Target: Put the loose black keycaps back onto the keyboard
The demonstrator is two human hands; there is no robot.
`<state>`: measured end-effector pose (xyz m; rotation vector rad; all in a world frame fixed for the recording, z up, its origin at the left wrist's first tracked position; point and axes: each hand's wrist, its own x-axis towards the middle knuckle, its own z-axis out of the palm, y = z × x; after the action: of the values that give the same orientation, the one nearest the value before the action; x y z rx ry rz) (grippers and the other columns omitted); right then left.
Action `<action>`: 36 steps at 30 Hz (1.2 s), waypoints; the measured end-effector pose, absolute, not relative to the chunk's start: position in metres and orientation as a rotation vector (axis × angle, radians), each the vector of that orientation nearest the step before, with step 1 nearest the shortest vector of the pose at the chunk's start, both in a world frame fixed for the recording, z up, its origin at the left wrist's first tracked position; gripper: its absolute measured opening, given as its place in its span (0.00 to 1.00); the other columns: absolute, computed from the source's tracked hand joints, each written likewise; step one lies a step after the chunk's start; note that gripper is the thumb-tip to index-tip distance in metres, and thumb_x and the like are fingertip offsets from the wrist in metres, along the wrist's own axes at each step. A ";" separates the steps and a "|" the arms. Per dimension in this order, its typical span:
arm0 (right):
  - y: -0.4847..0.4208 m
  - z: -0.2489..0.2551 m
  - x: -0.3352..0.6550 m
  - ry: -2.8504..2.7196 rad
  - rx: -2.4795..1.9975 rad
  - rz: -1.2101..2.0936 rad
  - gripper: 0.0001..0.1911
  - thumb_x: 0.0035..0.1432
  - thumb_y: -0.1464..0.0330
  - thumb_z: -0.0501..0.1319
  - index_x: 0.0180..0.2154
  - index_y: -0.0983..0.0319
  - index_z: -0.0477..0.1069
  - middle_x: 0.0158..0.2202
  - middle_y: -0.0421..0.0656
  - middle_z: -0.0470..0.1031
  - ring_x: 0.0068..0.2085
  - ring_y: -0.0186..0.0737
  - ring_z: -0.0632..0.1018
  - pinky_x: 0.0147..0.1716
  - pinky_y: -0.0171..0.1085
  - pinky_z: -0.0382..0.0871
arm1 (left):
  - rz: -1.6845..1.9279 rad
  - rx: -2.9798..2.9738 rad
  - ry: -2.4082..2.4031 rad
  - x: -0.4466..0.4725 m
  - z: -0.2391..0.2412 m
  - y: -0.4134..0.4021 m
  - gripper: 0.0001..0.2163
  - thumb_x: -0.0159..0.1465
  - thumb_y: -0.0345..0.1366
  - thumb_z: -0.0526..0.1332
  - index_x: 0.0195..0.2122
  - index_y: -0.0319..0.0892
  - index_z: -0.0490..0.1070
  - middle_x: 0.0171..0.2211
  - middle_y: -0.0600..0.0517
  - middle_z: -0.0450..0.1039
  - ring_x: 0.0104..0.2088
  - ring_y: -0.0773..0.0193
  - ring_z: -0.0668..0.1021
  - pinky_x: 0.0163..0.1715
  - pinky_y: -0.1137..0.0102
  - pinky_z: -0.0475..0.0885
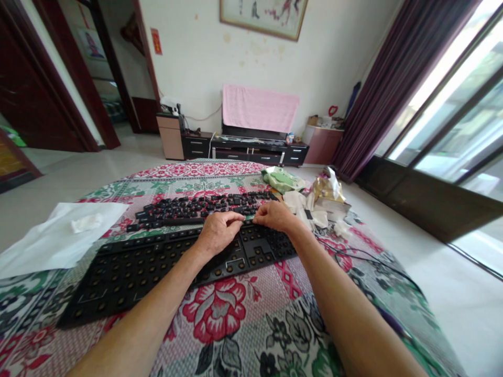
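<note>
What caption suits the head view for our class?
Left hand and right hand at the far edge of a keyboard, loose keys beyond.

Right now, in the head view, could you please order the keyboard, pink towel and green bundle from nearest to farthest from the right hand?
1. Keyboard, below the right hand.
2. Green bundle, ahead on the tablecloth.
3. Pink towel, farthest ahead.

The cloth-covered table [220, 314] carries a keyboard [129, 272] centrally, loose keys [184, 207] at eleven o'clock, white paper [43, 238] at nine, a green bundle [283, 180] at one.
</note>
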<state>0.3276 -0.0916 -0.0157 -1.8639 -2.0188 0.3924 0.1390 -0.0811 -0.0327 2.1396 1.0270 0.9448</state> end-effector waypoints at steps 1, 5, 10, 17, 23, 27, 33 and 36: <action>-0.092 -0.016 0.328 -2.025 -1.852 0.391 0.09 0.43 0.65 0.58 0.22 0.65 0.73 0.19 0.39 0.70 0.22 0.30 0.68 0.21 0.29 0.56 | 0.940 2.141 1.029 0.139 -0.033 -0.081 0.10 0.53 0.35 0.56 0.34 0.43 0.75 0.26 0.54 0.75 0.25 0.67 0.74 0.28 0.73 0.65; -0.091 -0.019 0.333 -2.064 -1.745 0.470 0.10 0.45 0.66 0.57 0.23 0.65 0.73 0.20 0.39 0.70 0.22 0.29 0.67 0.22 0.29 0.57 | 0.929 2.147 1.029 0.139 -0.032 -0.081 0.10 0.54 0.36 0.56 0.34 0.43 0.75 0.26 0.53 0.75 0.25 0.67 0.74 0.28 0.73 0.65; -0.091 -0.020 0.339 -2.084 -1.665 0.596 0.11 0.46 0.65 0.56 0.26 0.65 0.73 0.20 0.38 0.69 0.22 0.28 0.66 0.21 0.28 0.56 | 0.914 2.153 1.040 0.138 -0.032 -0.082 0.10 0.54 0.36 0.55 0.34 0.43 0.74 0.26 0.53 0.75 0.25 0.67 0.74 0.29 0.73 0.65; -0.092 -0.015 0.332 -2.114 -1.748 0.449 0.11 0.46 0.65 0.56 0.25 0.65 0.74 0.19 0.38 0.69 0.22 0.29 0.66 0.22 0.29 0.55 | 0.900 2.185 1.054 0.138 -0.033 -0.081 0.10 0.55 0.35 0.55 0.35 0.43 0.74 0.27 0.54 0.76 0.26 0.69 0.74 0.29 0.75 0.66; -0.090 -0.013 0.328 -2.157 -1.750 0.356 0.10 0.46 0.67 0.56 0.24 0.65 0.73 0.19 0.38 0.69 0.23 0.29 0.67 0.23 0.29 0.55 | 0.898 2.204 1.065 0.139 -0.034 -0.080 0.10 0.55 0.35 0.55 0.34 0.43 0.74 0.27 0.55 0.76 0.26 0.69 0.74 0.30 0.75 0.67; -0.092 -0.011 0.327 -2.175 -1.769 0.350 0.09 0.46 0.67 0.57 0.24 0.65 0.73 0.19 0.39 0.70 0.23 0.29 0.67 0.23 0.29 0.56 | 0.896 2.212 1.069 0.139 -0.034 -0.080 0.10 0.55 0.35 0.55 0.34 0.43 0.74 0.28 0.55 0.76 0.27 0.69 0.74 0.31 0.75 0.67; -0.095 -0.009 0.322 -2.190 -1.796 0.309 0.08 0.47 0.69 0.56 0.25 0.65 0.73 0.22 0.40 0.72 0.24 0.30 0.69 0.24 0.29 0.57 | 0.892 2.232 1.067 0.139 -0.033 -0.081 0.10 0.55 0.35 0.55 0.35 0.43 0.74 0.29 0.55 0.76 0.28 0.69 0.75 0.32 0.75 0.67; -0.096 -0.011 0.323 -2.204 -1.730 0.280 0.08 0.47 0.69 0.56 0.26 0.64 0.73 0.23 0.40 0.72 0.26 0.31 0.69 0.25 0.30 0.57 | 0.894 2.256 1.070 0.139 -0.033 -0.082 0.10 0.55 0.35 0.55 0.35 0.44 0.74 0.29 0.55 0.76 0.28 0.69 0.75 0.34 0.74 0.68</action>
<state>0.3233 -0.0955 -0.0110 -1.7304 -2.2042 0.2799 0.1391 -0.0823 -0.0334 2.2557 1.0703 0.8939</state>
